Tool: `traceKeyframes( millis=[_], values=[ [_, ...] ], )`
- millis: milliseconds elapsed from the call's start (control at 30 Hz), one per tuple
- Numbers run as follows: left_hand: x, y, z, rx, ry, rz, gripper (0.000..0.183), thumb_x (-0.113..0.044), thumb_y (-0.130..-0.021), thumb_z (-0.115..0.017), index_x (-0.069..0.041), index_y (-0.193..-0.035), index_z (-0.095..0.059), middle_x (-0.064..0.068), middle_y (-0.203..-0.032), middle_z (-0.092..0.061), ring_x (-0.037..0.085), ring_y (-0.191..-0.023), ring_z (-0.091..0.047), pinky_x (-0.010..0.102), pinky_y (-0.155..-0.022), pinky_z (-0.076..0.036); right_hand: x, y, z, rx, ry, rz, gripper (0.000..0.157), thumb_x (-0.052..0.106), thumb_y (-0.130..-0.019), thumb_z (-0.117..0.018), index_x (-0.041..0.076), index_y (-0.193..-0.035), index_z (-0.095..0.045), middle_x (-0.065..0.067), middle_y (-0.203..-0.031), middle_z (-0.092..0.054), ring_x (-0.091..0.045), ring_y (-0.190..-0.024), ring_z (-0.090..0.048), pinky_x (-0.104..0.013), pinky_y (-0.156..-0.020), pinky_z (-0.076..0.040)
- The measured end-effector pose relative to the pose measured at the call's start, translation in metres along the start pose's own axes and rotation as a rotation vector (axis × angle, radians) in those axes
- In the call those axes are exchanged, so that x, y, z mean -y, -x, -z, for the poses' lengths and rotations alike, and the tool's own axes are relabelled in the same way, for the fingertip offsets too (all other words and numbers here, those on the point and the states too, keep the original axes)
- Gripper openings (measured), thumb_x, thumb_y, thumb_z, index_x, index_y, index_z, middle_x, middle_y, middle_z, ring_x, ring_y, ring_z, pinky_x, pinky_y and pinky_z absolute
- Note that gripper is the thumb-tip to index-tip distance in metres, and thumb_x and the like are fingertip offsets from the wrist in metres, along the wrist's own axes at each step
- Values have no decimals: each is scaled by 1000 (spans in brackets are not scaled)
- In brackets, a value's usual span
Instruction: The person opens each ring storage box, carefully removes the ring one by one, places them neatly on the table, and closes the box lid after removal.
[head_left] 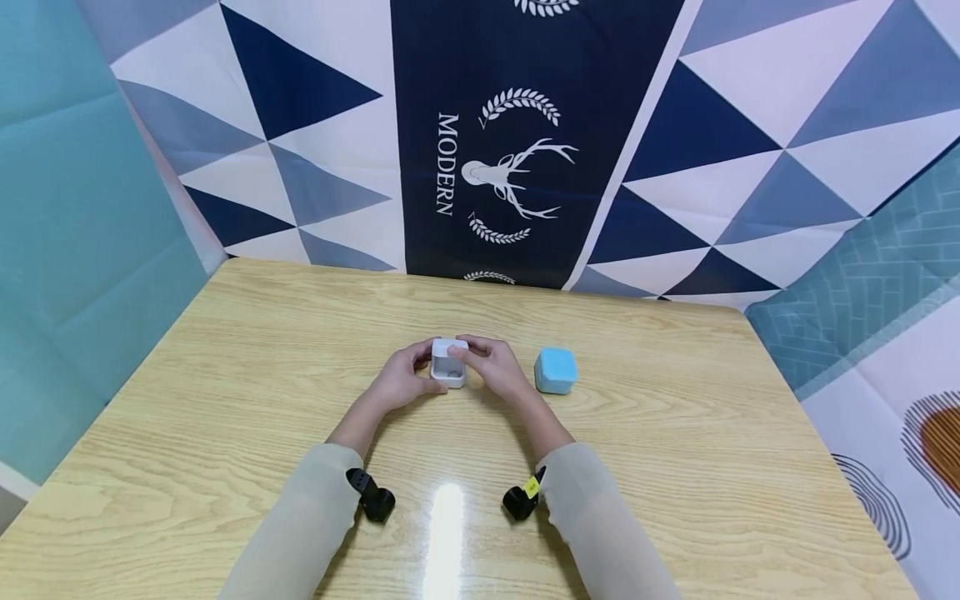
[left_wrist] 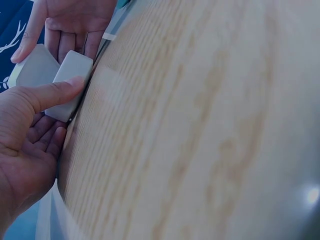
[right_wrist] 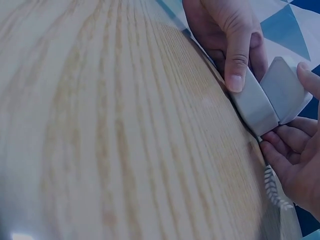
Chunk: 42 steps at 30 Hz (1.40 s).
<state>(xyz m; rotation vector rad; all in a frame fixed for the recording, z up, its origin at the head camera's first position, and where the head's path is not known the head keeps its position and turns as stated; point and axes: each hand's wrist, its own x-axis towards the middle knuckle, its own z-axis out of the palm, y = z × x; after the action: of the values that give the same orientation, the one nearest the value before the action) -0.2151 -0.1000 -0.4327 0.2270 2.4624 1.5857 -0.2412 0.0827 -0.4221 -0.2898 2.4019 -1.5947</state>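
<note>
A small white hinged box (head_left: 448, 364), like a ring box, stands with its lid raised near the middle of the table, and a little round shape shows faintly inside. My left hand (head_left: 397, 379) grips the base (left_wrist: 74, 65) from the left, thumb across its front and fingers around behind. On the other side, my right hand (head_left: 493, 365) holds the tilted lid (right_wrist: 284, 87), with its thumb at the lid's edge. To the right of that hand sits a light blue box (head_left: 556, 371) with rounded corners, untouched.
The wooden table (head_left: 675, 467) has its back edge against a patterned cloth (head_left: 330, 167) with triangles and a deer print. A teal cloth (head_left: 90, 208) hangs at the left. Each wrist wears a small black camera (head_left: 377, 503). Light glares off the table's front middle.
</note>
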Motion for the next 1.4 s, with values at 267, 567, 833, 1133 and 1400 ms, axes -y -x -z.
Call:
traceKeyframes(
  millis=[267, 567, 833, 1133, 1400],
  values=[
    [-1, 0, -1, -8, 5, 8, 77, -5, -76, -76, -5, -142, -38, 14, -138, -49, 28, -127, -46, 39, -109, -37, 3, 1, 0, -17, 5, -18, 54, 45, -87, -62, 10, -127, -59, -9, -132, -57, -23, -126, -49, -41, -107, -38],
    [0, -1, -1, -3, 11, 11, 77, -5, -76, -76, -4, -142, -37, 14, -140, -47, 29, -128, -45, 40, -109, -36, 5, 0, 1, -3, 1, -36, 56, 47, -86, -62, 11, -128, -58, -10, -133, -56, -23, -129, -46, -42, -110, -34],
    [-1, 0, -1, -2, 8, 14, 77, -5, -76, -76, -4, -142, -37, 13, -140, -47, 29, -128, -46, 40, -109, -37, 7, 0, 1, 1, 19, -55, 53, 46, -88, -60, 10, -128, -59, -9, -131, -58, -23, -127, -48, -42, -107, -37],
    [0, 0, -1, -9, -19, 27, 78, -7, -75, -77, -5, -143, -37, 14, -139, -48, 29, -127, -47, 39, -108, -37, 14, 1, 3, 20, 13, -94, 53, 47, -88, -60, 11, -127, -59, -9, -133, -56, -25, -123, -52, -42, -104, -41],
    [-1, 0, -1, -9, -13, 29, 78, -7, -75, -77, -4, -142, -38, 14, -138, -49, 29, -127, -47, 39, -108, -37, 10, -4, 2, 21, -57, -126, 53, 43, -87, -62, 8, -126, -59, -8, -132, -57, -23, -117, -58, -36, -99, -47]
  ],
)
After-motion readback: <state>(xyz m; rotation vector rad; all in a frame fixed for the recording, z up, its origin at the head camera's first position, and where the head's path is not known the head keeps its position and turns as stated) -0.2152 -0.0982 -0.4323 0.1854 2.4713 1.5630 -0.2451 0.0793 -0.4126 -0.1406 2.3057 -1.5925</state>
